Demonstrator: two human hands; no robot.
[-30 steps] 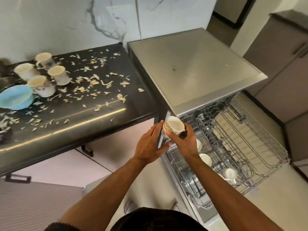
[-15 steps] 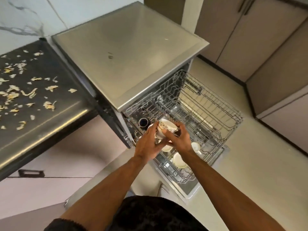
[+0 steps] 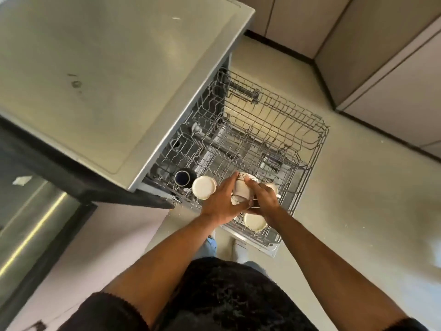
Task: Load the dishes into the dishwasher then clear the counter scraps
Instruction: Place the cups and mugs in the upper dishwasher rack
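Gripped between both hands, a patterned white cup (image 3: 241, 189) is held on its side over the near end of the pulled-out dishwasher rack (image 3: 281, 130), with its rim turned away from the camera and its base towards the wrists. The cup's left side is wrapped by the curled fingers of the left hand (image 3: 220, 201), while its right side is clasped by the right hand (image 3: 263, 199), whose fingers are bent over the top of it. The dishwasher (image 3: 114, 75) is seen from above as a broad steel-grey top panel filling the upper left, with the open cavity just below its front edge. The wire rack is drawn out over the pale floor (image 3: 358, 199) and most of its tines stand bare towards the far end. A dark counter edge (image 3: 35, 211) is visible at the left, beside the dishwasher, and a single pale scrap (image 3: 22, 180) lies on it. Beige cabinet doors (image 3: 393, 68) are seen at the upper right. Within the rack, an upturned white cup (image 3: 204, 190) is seated just left of the left hand, and another white cup (image 3: 254, 221) is placed just below the hands, near the rack's front corner. A small dark blue cup (image 3: 182, 177) is set beside the upturned white one, close under the dishwasher's front edge.
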